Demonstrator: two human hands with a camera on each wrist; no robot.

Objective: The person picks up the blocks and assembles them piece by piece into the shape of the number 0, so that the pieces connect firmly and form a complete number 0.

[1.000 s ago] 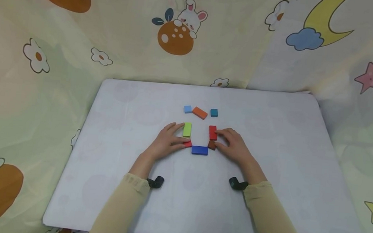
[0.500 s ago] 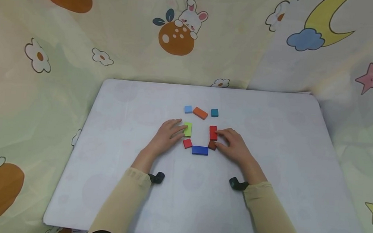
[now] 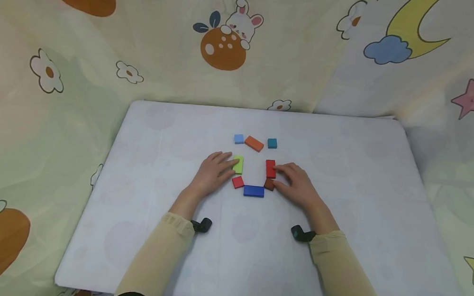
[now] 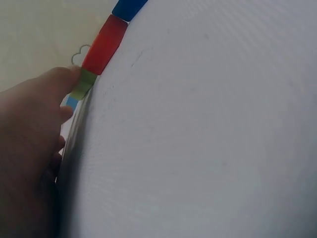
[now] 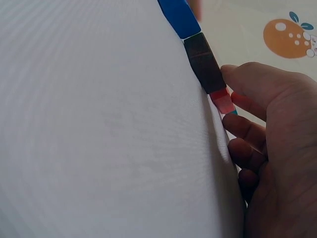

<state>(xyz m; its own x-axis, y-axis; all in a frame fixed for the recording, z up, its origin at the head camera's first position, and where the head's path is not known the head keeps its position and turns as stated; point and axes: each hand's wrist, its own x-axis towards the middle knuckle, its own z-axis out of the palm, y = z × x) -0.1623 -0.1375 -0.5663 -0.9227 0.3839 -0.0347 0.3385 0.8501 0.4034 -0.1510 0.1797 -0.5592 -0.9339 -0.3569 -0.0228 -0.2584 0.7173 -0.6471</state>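
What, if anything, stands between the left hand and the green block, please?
Nothing visible does: the left hand overlaps the left edge of the green block in the head view; the small red block lies to its near side, not between.

Lime block (image 3: pixel 239 167) opposite red block (image 3: pixel 270 170)

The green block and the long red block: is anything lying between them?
No, only bare white tabletop shows between the green block and the long red block, in the head view.

Wht tbl (image 3: pixel 243 258) holds 8 clrd blocks (image 3: pixel 254 191) in an approx. ring.
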